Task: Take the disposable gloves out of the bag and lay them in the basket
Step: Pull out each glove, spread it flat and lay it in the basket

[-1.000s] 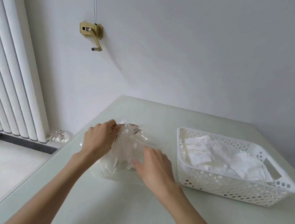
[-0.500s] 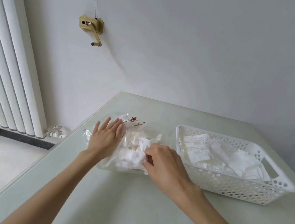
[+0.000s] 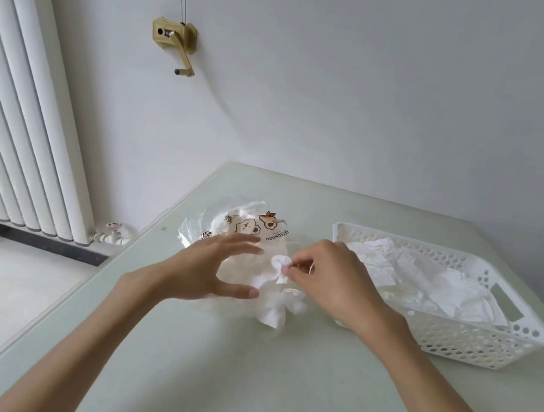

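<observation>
My two bare forearms reach in from the bottom of the frame over the pale green tabletop. At centre, my left hand hovers with its fingers straight and its thumb spread wide, holding nothing, just over the near side of the clear printed bag. My right hand, just right of centre, pinches a crumpled white disposable glove between thumb and fingertips; the glove hangs from the pinch and its lower end trails down to the tabletop beside the bag's mouth. The bag lies flat behind both hands, its cartoon print facing up. At centre right, the white perforated basket sits close beside my right wrist, with more white gloves piled loosely inside it. Farther back, a white radiator fills the left of the frame, and a brass hand crank is fixed to the wall at upper centre left.
</observation>
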Motion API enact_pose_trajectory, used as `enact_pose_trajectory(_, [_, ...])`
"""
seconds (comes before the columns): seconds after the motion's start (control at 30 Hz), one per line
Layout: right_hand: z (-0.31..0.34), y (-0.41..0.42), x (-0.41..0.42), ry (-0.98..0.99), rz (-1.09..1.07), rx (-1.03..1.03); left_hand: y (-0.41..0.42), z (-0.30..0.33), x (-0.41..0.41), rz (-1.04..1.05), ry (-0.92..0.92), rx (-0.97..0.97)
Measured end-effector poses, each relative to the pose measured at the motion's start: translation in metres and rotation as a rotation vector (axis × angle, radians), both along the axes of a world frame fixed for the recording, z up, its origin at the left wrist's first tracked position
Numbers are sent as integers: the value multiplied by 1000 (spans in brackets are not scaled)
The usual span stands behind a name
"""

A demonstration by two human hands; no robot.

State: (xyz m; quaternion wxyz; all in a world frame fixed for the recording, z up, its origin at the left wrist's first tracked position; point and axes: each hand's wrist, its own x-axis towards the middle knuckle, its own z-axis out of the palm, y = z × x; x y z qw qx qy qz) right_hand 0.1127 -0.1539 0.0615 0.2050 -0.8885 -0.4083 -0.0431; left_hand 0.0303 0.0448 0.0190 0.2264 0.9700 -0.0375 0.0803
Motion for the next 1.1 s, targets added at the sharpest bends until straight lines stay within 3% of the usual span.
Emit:
enact_pose_trajectory(0.13, [5, 4, 11, 7, -11, 166, -2, -17, 16, 112, 55, 121])
enact_pose_trajectory(0.27, [-5, 8, 22, 189, -5, 402, -10, 0, 36, 247, 179, 279])
enact_pose_trajectory(0.47, [-26, 16, 27, 170, -64, 573, -15, 25, 67, 353, 484, 166])
enact_pose_trajectory(0.53, [-22, 16, 32, 161, -81, 589, -11, 38, 65, 275, 464, 164])
enact_pose_trajectory(0.7, [-12, 15, 41, 329, -39, 628, -19, 63, 57, 106, 114, -74])
enact_pose_trajectory(0.93, [-12, 16, 44, 178, -82, 767, -7, 19, 79, 236, 147, -203])
enact_pose_trajectory(1.03, [-7, 9, 52, 230, -144, 921, -7, 9, 86, 247, 142, -222])
enact_pose_trajectory(1.1, [-2, 7, 54, 269, -150, 896, -9, 5, 89, 263, 145, -188])
